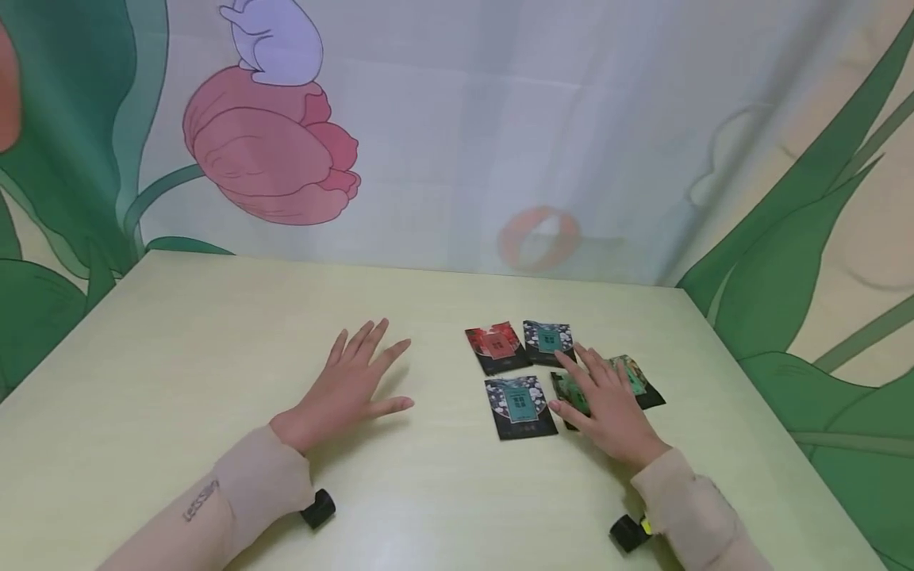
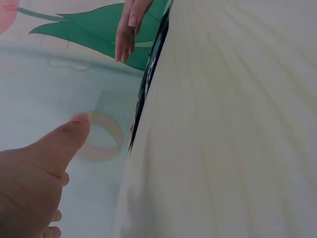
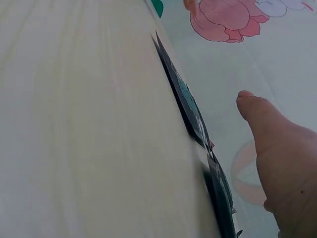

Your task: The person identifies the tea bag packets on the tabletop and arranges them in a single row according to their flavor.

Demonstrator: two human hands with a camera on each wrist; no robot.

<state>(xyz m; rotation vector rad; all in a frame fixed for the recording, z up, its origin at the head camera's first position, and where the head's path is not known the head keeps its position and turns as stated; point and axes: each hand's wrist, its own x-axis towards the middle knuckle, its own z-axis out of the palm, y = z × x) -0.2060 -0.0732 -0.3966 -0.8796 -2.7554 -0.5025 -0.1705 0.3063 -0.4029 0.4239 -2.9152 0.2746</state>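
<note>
Several flat, dark-edged packets lie on the pale table toward the right. One is red [image 1: 497, 349], and to its right is a packet with a teal label [image 1: 548, 339]. Closer to me lies a teal-labelled packet [image 1: 521, 406] with a floral print. My right hand [image 1: 607, 408] is over a green packet [image 1: 574, 394] and another green-labelled packet [image 1: 638, 382], partly covering both; its fingers are spread and grip nothing. To the left of the packets, my left hand [image 1: 346, 392] is held over bare tabletop, fingers apart, holding nothing.
The table [image 1: 214, 333] reaches back to a pale curtain [image 1: 443, 159] printed with a pink tulip. Green leaf prints [image 1: 785, 262] hang along the right side. Black wrist devices [image 1: 319, 508] sit at both sleeves.
</note>
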